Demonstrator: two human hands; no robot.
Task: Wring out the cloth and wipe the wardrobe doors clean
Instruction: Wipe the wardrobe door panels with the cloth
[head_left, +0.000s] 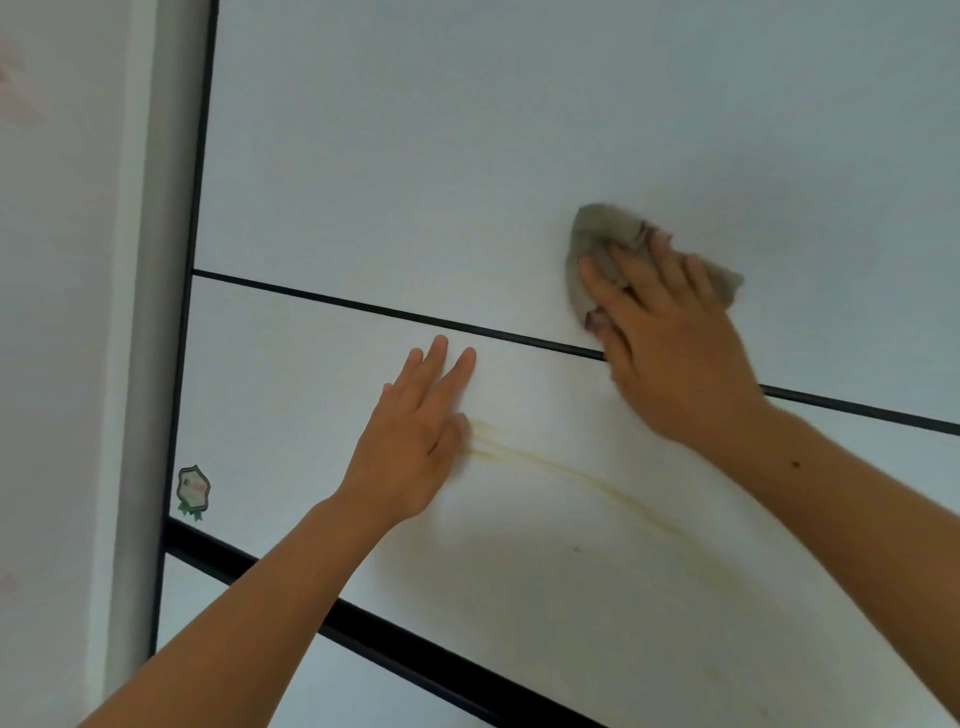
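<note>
One cloth (597, 234) pressed to wardrobe door (467, 156) under right hand (670, 353), fingers straight. Left hand (415, 441) flat on door, beside one yellow streak (597, 480)

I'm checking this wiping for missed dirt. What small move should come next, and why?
Probably slide the cloth down across the black strip onto the yellowish streak. The right hand presses the cloth on the upper panel, while the streak shows on the panel below, beside the left hand.
</note>
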